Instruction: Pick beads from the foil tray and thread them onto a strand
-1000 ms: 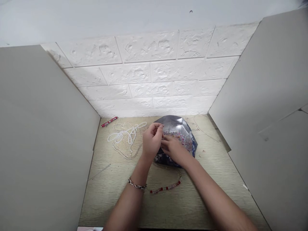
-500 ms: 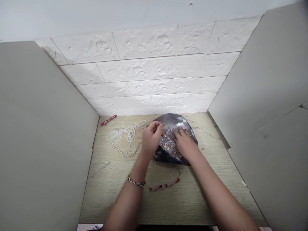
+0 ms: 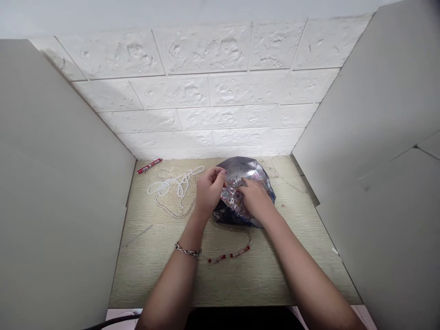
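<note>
A dark bag with a shiny silver inside (image 3: 237,164) lies spread on the table, a heap of small mixed beads (image 3: 235,198) in it. My left hand (image 3: 210,188) is above the bag's left edge, thumb and forefinger pinched together; whatever is between them is too fine to make out. Bent over the beads, my right hand (image 3: 256,199) touches them with its fingers somewhat apart, and its tips are partly hidden. A strand with red and pale beads (image 3: 232,255) curves on the table in front of the bag.
Left of the bag lie looped white bead strings (image 3: 177,182) and a silvery bead strand (image 3: 168,211). A small red packet (image 3: 150,165) is near the back wall. Fine thread (image 3: 290,184) lies right of the bag. Grey panels (image 3: 55,183) stand on both sides.
My right hand has shifted left across the beads, its fingers more bent. My left hand keeps its pinch near the bag's edge. The whole view has tilted and shifted slightly.
</note>
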`<state>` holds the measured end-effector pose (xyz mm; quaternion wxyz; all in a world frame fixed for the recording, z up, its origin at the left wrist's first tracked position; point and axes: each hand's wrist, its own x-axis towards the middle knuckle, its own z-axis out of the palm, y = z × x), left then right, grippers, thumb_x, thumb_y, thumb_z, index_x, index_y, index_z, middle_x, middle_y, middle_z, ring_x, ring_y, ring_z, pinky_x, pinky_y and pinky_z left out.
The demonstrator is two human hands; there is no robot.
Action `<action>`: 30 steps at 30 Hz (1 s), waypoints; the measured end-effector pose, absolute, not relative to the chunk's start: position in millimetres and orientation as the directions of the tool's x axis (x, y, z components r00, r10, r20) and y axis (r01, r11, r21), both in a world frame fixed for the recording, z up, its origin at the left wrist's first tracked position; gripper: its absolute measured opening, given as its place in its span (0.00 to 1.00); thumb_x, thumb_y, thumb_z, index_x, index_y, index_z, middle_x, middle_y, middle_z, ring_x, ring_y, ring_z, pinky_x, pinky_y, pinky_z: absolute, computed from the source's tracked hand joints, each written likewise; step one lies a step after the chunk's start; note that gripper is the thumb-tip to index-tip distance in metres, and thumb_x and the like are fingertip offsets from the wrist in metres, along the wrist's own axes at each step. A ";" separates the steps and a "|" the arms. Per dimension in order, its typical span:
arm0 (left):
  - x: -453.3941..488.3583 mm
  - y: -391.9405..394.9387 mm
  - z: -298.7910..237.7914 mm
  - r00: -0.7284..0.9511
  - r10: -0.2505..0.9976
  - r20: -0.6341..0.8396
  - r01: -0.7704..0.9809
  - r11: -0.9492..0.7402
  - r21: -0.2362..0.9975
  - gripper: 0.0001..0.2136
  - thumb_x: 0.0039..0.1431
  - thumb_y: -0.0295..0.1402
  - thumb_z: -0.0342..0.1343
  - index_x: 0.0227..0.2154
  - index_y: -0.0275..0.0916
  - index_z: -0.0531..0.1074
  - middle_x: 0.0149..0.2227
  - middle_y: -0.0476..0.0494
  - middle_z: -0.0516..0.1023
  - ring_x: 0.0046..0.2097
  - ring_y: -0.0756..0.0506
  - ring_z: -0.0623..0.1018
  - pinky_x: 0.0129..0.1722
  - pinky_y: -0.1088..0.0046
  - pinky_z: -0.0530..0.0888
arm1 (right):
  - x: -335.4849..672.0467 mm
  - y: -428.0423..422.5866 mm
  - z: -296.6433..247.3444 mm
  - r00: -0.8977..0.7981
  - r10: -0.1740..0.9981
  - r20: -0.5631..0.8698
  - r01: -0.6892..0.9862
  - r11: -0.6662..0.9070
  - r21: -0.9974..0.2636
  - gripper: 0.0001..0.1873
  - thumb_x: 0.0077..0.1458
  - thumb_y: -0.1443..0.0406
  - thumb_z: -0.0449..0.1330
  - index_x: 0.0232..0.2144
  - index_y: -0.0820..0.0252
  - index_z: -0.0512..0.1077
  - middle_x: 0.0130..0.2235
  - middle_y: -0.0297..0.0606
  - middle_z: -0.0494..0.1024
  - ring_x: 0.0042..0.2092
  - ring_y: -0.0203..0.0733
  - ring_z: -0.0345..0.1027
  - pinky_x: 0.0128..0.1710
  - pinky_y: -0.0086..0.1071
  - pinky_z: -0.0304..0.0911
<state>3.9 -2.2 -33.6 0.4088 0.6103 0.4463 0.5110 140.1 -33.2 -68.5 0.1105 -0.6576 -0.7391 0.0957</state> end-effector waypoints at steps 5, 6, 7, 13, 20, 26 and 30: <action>4.1 -2.3 -35.5 0.093 0.960 0.264 0.129 -0.274 0.953 0.05 0.51 0.33 0.49 0.25 0.37 0.66 0.16 0.53 0.65 0.21 0.54 0.66 0.24 0.77 0.64 | 139.5 -34.8 -66.6 -0.148 0.989 0.000 0.930 0.140 -0.340 0.23 0.46 0.77 0.45 0.39 0.56 0.71 0.56 0.43 0.56 0.57 0.48 0.49 0.55 0.45 0.43; 4.1 -2.4 -35.8 0.096 0.959 0.267 0.130 -0.278 0.952 0.06 0.52 0.33 0.49 0.26 0.37 0.66 0.16 0.53 0.65 0.21 0.54 0.66 0.24 0.77 0.64 | 139.3 -35.1 -66.3 -0.164 0.986 -0.009 0.929 0.151 -0.339 0.22 0.46 0.77 0.46 0.38 0.55 0.72 0.56 0.42 0.56 0.57 0.48 0.48 0.55 0.46 0.41; 4.0 -2.5 -36.2 0.097 0.958 0.269 0.131 -0.281 0.951 0.06 0.52 0.33 0.49 0.26 0.37 0.66 0.16 0.53 0.65 0.21 0.54 0.66 0.24 0.77 0.63 | 139.1 -35.4 -65.8 -0.167 0.986 -0.010 0.933 0.154 -0.325 0.21 0.47 0.76 0.46 0.37 0.56 0.72 0.56 0.43 0.57 0.58 0.48 0.47 0.55 0.48 0.40; 4.0 -1.8 -37.9 0.088 0.957 0.276 0.115 -0.286 0.951 0.06 0.51 0.34 0.49 0.25 0.37 0.66 0.15 0.54 0.65 0.20 0.53 0.66 0.23 0.77 0.63 | 138.8 -36.3 -63.8 -0.090 0.996 0.008 0.954 0.088 -0.287 0.20 0.48 0.76 0.46 0.38 0.56 0.72 0.55 0.43 0.58 0.56 0.47 0.50 0.56 0.48 0.38; 4.4 -3.0 -36.9 0.104 0.954 0.281 0.141 -0.294 0.945 0.06 0.51 0.34 0.48 0.25 0.37 0.66 0.16 0.53 0.65 0.21 0.53 0.66 0.24 0.77 0.63 | 141.2 -35.7 -66.3 -0.078 0.997 0.000 0.951 0.074 -0.301 0.20 0.46 0.76 0.47 0.35 0.56 0.73 0.55 0.41 0.59 0.57 0.47 0.49 0.56 0.49 0.34; 3.9 -2.6 -37.6 0.112 0.951 0.287 0.153 -0.302 0.941 0.06 0.52 0.34 0.48 0.25 0.37 0.66 0.16 0.53 0.65 0.21 0.53 0.66 0.24 0.76 0.64 | 148.2 -34.3 -70.1 -0.055 0.998 0.032 0.950 0.062 -0.305 0.17 0.51 0.73 0.46 0.35 0.57 0.72 0.55 0.40 0.59 0.55 0.46 0.52 0.55 0.45 0.41; 4.1 -2.1 -38.7 0.105 0.952 0.288 0.164 -0.302 0.939 0.06 0.51 0.34 0.48 0.25 0.38 0.66 0.16 0.53 0.65 0.21 0.53 0.66 0.24 0.76 0.64 | 146.8 -36.1 -69.9 -0.084 0.996 0.014 0.952 0.084 -0.294 0.14 0.52 0.69 0.47 0.34 0.57 0.72 0.54 0.41 0.59 0.55 0.46 0.52 0.56 0.47 0.36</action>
